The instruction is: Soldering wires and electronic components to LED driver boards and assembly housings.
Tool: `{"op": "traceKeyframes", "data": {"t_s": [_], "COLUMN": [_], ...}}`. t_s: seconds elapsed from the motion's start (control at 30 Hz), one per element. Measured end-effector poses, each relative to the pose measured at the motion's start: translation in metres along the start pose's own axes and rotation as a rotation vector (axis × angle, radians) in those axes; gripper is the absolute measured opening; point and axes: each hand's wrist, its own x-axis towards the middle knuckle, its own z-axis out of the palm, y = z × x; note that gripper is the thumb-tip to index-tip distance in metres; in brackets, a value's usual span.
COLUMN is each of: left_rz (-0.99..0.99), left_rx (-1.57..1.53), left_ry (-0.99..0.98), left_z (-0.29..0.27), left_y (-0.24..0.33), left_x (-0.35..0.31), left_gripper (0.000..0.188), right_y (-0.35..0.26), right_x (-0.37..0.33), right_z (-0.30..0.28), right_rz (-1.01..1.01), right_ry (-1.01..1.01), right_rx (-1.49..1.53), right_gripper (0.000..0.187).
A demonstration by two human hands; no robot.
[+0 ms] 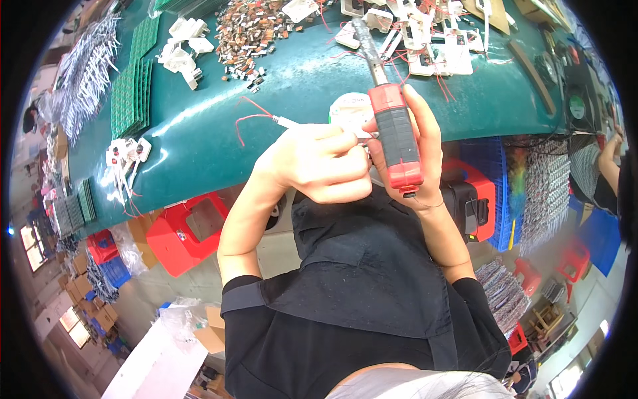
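My right hand (428, 143) is wrapped round a red-and-black handled tool (397, 136). Its metal shaft points away from me over the table, and the far end looks dull and coated; its exact kind is unclear. My left hand (319, 163) is closed just left of the tool, its knuckles close to my right fingers. From the top of that fist sticks a small white piece with two red wires (266, 117), splayed to the left; the rest of it is hidden by my fingers. A white round thing (350, 108) with a green edge shows behind my hands.
A green table (292, 80) carries a heap of small brown-and-silver parts (249, 36), stacked green circuit boards (133, 96), and white housings with red wires (445, 50). Bundled pale wires (93, 70) lie far left. Red stools (186, 236) and a blue crate (488, 189) stand below.
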Motion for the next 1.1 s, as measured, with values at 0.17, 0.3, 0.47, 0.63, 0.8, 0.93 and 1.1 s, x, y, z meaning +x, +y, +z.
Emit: {"op": "traceKeyframes", "data": {"t_s": [0.17, 0.3, 0.47, 0.63, 0.8, 0.93, 1.1], "left_rz": [-0.473, -0.800, -0.968, -1.208, -1.311, -1.320, -1.344], "left_rx": [0.019, -0.079, -0.160, -0.160, -0.254, -0.297, -0.279], "left_ry": [0.142, 0.201, 0.117, 0.159, 0.128, 0.114, 0.154], "left_z": [0.002, 0.000, -0.004, -0.008, -0.010, -0.009, -0.002], "left_y": [0.016, 0.024, 0.026, 0.020, 0.023, 0.023, 0.022], "left_x": [0.002, 0.000, 0.001, 0.004, 0.003, 0.003, 0.006], "left_gripper": [0.018, 0.020, 0.017, 0.012, 0.012, 0.014, 0.015], "right_y": [-0.002, -0.001, -0.003, -0.012, -0.028, -0.036, -0.061], "right_x": [0.002, 0.003, 0.000, -0.006, -0.020, -0.032, -0.042], "right_z": [0.001, 0.000, 0.001, -0.020, -0.048, -0.067, -0.076], "right_rz": [0.013, -0.011, -0.042, 0.154, 0.324, 0.394, 0.600], "right_ry": [0.095, 0.119, 0.079, 0.246, 0.349, 0.372, 0.259], "right_rx": [0.025, -0.004, -0.111, 0.220, 0.499, 0.551, 0.597], "right_gripper": [0.073, 0.073, 0.076, 0.080, 0.091, 0.095, 0.100]}}
